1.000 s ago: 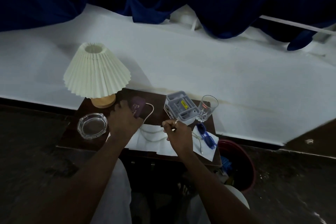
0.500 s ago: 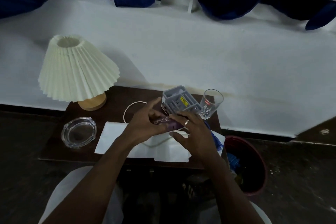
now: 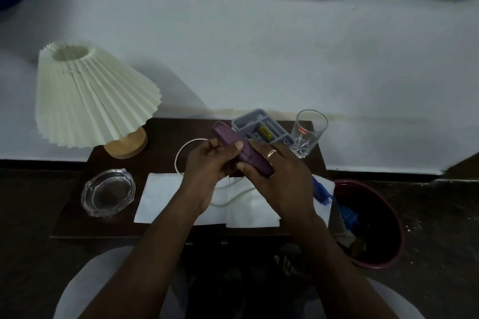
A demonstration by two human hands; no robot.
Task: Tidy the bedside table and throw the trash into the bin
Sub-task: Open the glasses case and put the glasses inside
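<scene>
**A:** Dim room, dark desk (image 3: 160, 134) by a white bed. Both hands, left hand (image 3: 207, 166) and right hand (image 3: 277, 176), grip a purple case (image 3: 242, 149) above the tissues (image 3: 160, 197).

**B:** Looks mid-sorting. I'd guess it goes in the grey organizer (image 3: 261, 125), while trash heads for the red bin (image 3: 394, 217) on the right.

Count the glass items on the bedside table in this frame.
2. An ashtray sits at the table's front left, in front of the lamp. A tumbler stands at the back right, beside the grey organizer. The hands may hide others.
</scene>
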